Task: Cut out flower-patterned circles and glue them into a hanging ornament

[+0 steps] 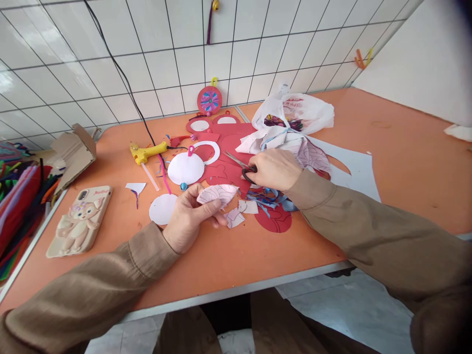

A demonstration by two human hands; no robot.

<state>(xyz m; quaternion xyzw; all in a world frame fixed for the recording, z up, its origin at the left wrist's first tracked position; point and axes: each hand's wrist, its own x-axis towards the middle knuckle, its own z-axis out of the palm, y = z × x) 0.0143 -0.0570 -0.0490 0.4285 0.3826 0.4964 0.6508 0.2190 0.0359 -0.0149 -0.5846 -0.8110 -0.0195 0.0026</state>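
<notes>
A folded piece of white paper with drawn lines [217, 194] is pinched between the thumb and fingers of my left hand [190, 214], above the orange table. My right hand [275, 169] grips the black handles of a pair of scissors [238, 161], whose blades point up and left over red paper [236, 142]. The blades and the folded paper are apart. Small white paper scraps [248, 206] and a dark red disc [275, 220] lie below my right hand. White discs [185, 168] rest beyond my left hand.
A yellow glue gun [149, 151] with a cable sits at the left, near a phone in a bear case [81, 221]. Behind are a cardboard piece [75, 155], a plastic bag [309, 113] and a finished round ornament [209, 101]. White sheet [357, 164] lies right.
</notes>
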